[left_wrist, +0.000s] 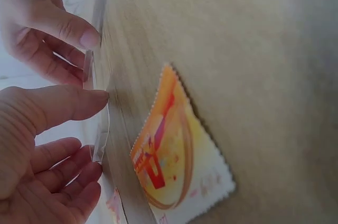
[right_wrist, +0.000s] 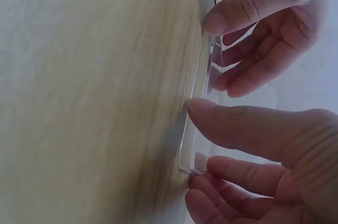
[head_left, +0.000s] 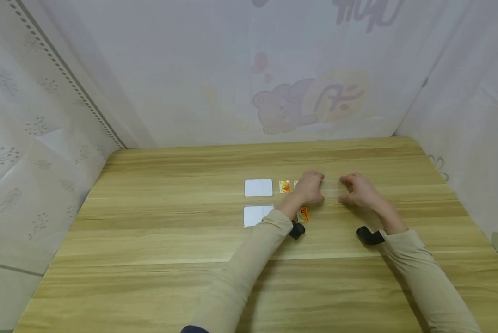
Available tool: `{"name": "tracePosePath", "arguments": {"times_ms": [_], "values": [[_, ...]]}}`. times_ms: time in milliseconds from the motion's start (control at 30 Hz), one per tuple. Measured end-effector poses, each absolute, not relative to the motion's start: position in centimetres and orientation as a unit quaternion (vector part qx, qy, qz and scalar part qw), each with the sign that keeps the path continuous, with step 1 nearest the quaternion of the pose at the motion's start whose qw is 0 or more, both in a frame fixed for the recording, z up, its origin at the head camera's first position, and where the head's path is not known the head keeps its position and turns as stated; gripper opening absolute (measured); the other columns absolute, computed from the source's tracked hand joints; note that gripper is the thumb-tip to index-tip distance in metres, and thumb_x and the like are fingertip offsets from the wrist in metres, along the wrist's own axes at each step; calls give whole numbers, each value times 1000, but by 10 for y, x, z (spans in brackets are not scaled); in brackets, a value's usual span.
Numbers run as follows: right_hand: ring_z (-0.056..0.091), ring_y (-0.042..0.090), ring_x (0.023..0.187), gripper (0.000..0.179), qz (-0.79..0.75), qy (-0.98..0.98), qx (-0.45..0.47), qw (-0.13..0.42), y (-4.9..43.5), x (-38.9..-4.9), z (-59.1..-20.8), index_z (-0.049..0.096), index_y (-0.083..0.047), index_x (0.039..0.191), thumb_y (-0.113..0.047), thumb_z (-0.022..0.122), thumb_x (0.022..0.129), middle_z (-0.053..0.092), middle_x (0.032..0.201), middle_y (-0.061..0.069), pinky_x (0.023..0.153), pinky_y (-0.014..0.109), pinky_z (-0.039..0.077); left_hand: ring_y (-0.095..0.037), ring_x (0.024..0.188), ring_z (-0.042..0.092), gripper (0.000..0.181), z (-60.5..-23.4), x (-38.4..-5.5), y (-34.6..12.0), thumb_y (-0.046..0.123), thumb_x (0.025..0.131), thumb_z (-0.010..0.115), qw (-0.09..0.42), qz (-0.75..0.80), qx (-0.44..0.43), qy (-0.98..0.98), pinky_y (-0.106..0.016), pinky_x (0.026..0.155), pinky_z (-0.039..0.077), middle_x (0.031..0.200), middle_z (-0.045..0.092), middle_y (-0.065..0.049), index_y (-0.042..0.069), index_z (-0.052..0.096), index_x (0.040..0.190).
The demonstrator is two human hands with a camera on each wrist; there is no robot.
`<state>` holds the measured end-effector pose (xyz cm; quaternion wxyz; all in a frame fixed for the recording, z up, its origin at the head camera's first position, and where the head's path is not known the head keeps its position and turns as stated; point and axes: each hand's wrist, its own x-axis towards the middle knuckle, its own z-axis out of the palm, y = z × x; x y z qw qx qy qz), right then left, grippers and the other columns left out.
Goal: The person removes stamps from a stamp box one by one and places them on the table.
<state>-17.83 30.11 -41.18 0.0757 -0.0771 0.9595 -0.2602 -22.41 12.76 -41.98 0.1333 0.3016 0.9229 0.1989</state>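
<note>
A clear flat plastic case (head_left: 332, 188) lies low over the wooden table, spanning the gap between both hands. My left hand (head_left: 310, 188) pinches its left end, thumb on the near edge and fingers at the far one. The right hand (head_left: 359, 190) grips the other end in the same way; the case's clear corner (right_wrist: 193, 163) shows between thumb and fingers in the right wrist view. An orange and yellow postage stamp (left_wrist: 179, 155) with perforated edges lies near the left hand. Another stamp (head_left: 284, 186) sits left of that hand, and one beside it is partly covered.
Left of the stamps lie two white rectangles: an upper one (head_left: 258, 188) and a lower one (head_left: 257, 215) with a clear rim, partly behind the left sleeve. The wooden table (head_left: 149, 231) meets patterned curtains (head_left: 190, 74) at the back and sides.
</note>
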Motion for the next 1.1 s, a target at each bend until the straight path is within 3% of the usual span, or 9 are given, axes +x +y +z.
{"name": "tracePosePath", "arguments": {"times_ms": [400, 1100], "values": [[49, 42, 97, 61, -273, 954, -109, 57, 306, -181, -416, 47, 21, 121, -5, 75, 73, 50, 108, 32, 84, 53, 42, -21, 128, 38, 62, -418, -226, 124, 10, 76, 70, 135, 218, 304, 917, -22, 104, 33, 135, 47, -10, 2, 48, 133], [52, 43, 98, 59, -285, 945, -162, 18, 289, -178, -405, 50, 17, 121, -6, 77, 75, 51, 108, 31, 84, 53, 47, -24, 133, 32, 64, -405, -227, 89, 15, 80, 72, 148, 278, 317, 894, -27, 107, 29, 141, 43, -11, 2, 45, 136]]}}
